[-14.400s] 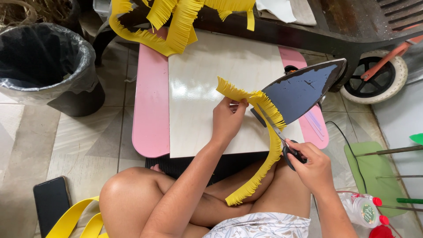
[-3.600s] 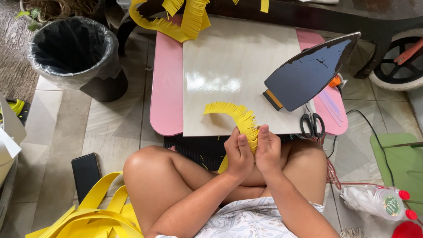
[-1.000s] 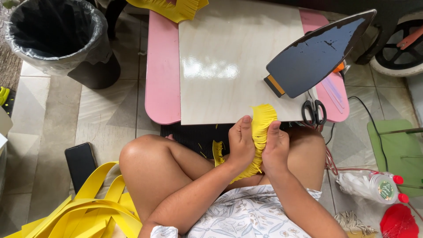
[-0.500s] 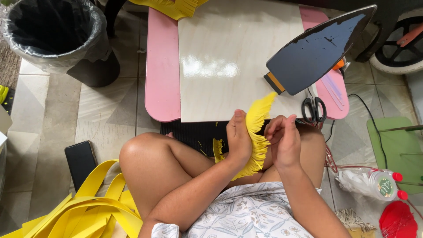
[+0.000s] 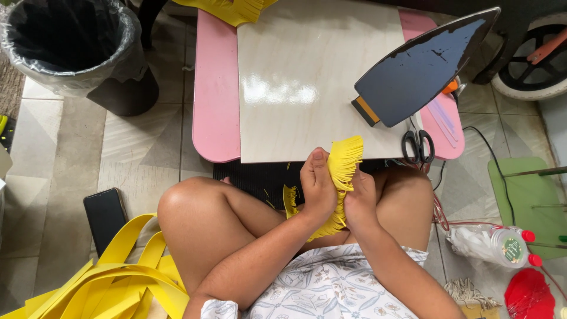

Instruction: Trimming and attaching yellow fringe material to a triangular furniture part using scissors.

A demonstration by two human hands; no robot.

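Person sits cross-legged on the floor at a low bench (image 5: 215, 88). Both hands work a yellow fringed strip (image 5: 342, 168) held over the lap, just off the bench's near edge. Left hand (image 5: 318, 188) has its grip closed around the strip, thumb up; right hand (image 5: 359, 201) pinches it from the other side. Fringe is already cut along the visible length, and the upper part looks gathered into a bunch. A loose tail (image 5: 290, 199) hangs below, apparently not yet gathered. Scissors (image 5: 418, 145) lie idle on the bench. Plain uncut yellow strips (image 5: 112, 277) are piled on the floor at left, so more work seems to remain.
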